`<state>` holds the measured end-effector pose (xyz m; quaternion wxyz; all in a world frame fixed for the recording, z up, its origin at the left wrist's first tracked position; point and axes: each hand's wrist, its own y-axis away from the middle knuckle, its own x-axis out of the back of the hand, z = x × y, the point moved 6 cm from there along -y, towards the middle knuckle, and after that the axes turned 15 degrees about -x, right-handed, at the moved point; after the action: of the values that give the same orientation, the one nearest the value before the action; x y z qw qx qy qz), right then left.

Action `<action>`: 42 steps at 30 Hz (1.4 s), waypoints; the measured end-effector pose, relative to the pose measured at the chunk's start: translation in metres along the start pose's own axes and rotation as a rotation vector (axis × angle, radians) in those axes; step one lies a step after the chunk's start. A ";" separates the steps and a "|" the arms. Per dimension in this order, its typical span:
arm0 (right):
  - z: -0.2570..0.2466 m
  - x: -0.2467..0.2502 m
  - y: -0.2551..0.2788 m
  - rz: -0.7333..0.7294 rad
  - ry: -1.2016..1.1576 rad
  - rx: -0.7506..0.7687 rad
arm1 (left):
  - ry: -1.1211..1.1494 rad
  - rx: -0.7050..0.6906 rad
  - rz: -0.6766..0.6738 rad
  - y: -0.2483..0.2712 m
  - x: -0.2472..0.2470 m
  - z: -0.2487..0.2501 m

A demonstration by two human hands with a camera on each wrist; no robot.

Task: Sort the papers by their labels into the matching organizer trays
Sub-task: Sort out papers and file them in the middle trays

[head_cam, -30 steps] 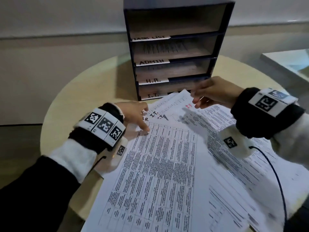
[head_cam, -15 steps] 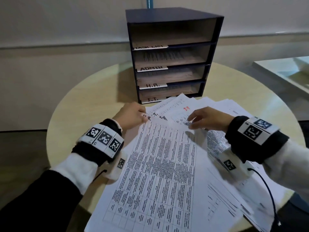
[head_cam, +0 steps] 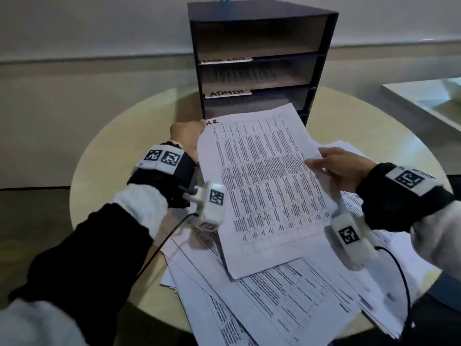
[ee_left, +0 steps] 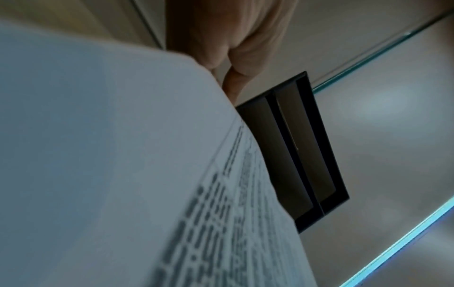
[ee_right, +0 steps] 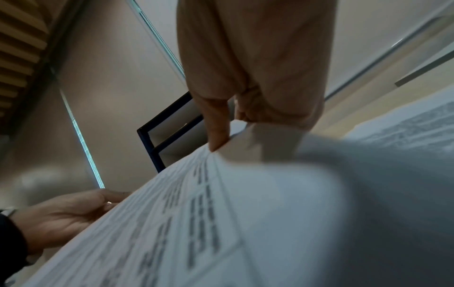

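White printed sheet (head_cam: 262, 186), hand-marked "H.R." at its top corner, now lifted clear of the pile (head_cam: 287, 303) where a second ago it lay flat with the rest. Left hand (head_cam: 185, 137) pinches the labelled corner; right hand (head_cam: 341, 166) pinches the opposite edge, both grips clamped on the sheet. Sheet hangs tilted above the surface (head_cam: 112, 151), its far edge just before the organizer (head_cam: 259, 56), hiding the lower trays. Judgement: paper selected; the H.R. tray is its destination.
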<state>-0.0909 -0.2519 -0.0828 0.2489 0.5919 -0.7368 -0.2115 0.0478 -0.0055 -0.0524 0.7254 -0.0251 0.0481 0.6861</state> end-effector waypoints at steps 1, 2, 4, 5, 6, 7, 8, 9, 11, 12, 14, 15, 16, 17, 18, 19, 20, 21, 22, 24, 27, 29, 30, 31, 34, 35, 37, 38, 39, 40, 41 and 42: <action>0.000 0.003 -0.001 0.023 -0.002 -0.017 | -0.045 -0.019 -0.062 0.002 -0.008 -0.002; -0.002 0.008 -0.004 0.065 -0.009 -0.029 | -0.076 -0.012 -0.099 0.005 -0.012 -0.005; -0.005 0.019 -0.011 0.152 0.001 -0.059 | -0.122 0.042 -0.172 0.012 -0.020 -0.015; -0.008 0.025 -0.016 0.179 0.006 -0.072 | -0.147 0.064 -0.225 0.016 -0.024 -0.019; -0.012 0.030 -0.020 0.207 0.005 -0.081 | -0.140 0.069 -0.263 0.019 -0.027 -0.022; -0.017 0.033 -0.023 0.225 -0.005 -0.083 | -0.127 0.075 -0.291 0.024 -0.030 -0.023; -0.024 0.036 -0.025 0.240 -0.019 -0.074 | -0.112 0.068 -0.319 0.028 -0.033 -0.023; -0.031 0.038 -0.028 0.256 -0.026 -0.066 | -0.097 0.067 -0.340 0.031 -0.033 -0.023; -0.046 0.043 -0.037 0.295 -0.019 -0.055 | -0.038 0.058 -0.392 0.038 -0.037 -0.023; -0.053 0.046 -0.043 0.320 -0.016 -0.048 | 0.001 0.050 -0.415 0.040 -0.039 -0.023; -0.064 0.050 -0.055 0.346 -0.017 -0.026 | 0.032 0.034 -0.442 0.045 -0.042 -0.020; -0.069 0.049 -0.058 0.349 -0.018 -0.013 | 0.024 0.025 -0.438 0.043 -0.042 -0.021; -0.075 0.047 -0.058 0.358 -0.012 0.007 | 0.014 0.012 -0.415 0.041 -0.042 -0.020; -0.078 0.045 -0.058 0.342 -0.018 0.020 | 0.002 0.001 -0.380 0.035 -0.041 -0.020; -0.079 0.043 -0.059 0.306 -0.039 0.020 | -0.008 -0.013 -0.342 0.030 -0.040 -0.019; -0.078 0.039 -0.058 0.262 -0.055 0.016 | -0.030 -0.025 -0.309 0.023 -0.039 -0.018; -0.075 0.038 -0.058 0.220 -0.067 0.007 | -0.044 -0.021 -0.275 0.017 -0.039 -0.017; -0.072 0.035 -0.057 0.176 -0.081 -0.001 | -0.051 -0.013 -0.243 0.010 -0.039 -0.015; -0.069 0.032 -0.053 0.144 -0.087 -0.004 | -0.063 -0.004 -0.215 0.004 -0.040 -0.012; -0.065 0.030 -0.049 0.116 -0.084 -0.007 | -0.151 0.011 -0.170 -0.008 -0.043 -0.007; -0.060 0.033 -0.050 0.131 -0.066 -0.025 | -0.171 -0.001 -0.164 -0.022 -0.049 -0.002; -0.062 0.035 -0.051 0.150 -0.090 -0.034 | -0.095 0.006 -0.159 -0.029 -0.049 -0.002; -0.064 0.036 -0.053 0.159 -0.145 -0.031 | -0.031 0.020 -0.167 -0.031 -0.050 -0.003; -0.068 0.035 -0.055 0.164 -0.219 -0.021 | 0.029 0.023 -0.192 -0.032 -0.052 -0.003; -0.083 0.029 -0.063 0.150 -0.395 0.039 | 0.080 -0.039 -0.318 -0.025 -0.054 0.000; -0.089 0.025 -0.067 0.136 -0.419 0.060 | 0.054 -0.060 -0.364 -0.022 -0.053 0.000; -0.099 0.018 -0.074 0.128 -0.477 0.097 | 0.001 -0.084 -0.431 -0.018 -0.050 0.000; -0.104 0.016 -0.080 0.120 -0.516 0.109 | -0.012 -0.088 -0.448 -0.018 -0.049 0.000; -0.109 0.015 -0.085 0.119 -0.539 0.125 | -0.030 -0.087 -0.452 -0.018 -0.048 -0.001; -0.113 0.011 -0.088 0.100 -0.561 0.132 | -0.063 -0.086 -0.447 -0.021 -0.047 -0.002; -0.117 0.008 -0.093 0.095 -0.576 0.139 | -0.114 -0.092 -0.442 -0.023 -0.046 -0.004; -0.120 0.005 -0.098 0.088 -0.604 0.149 | -0.185 -0.108 -0.439 -0.025 -0.046 -0.004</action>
<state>0.0578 -0.2799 -0.0470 -0.0164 0.4864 -0.8158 -0.3124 0.0703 -0.0526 -0.0521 0.8560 -0.0109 -0.0618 0.5131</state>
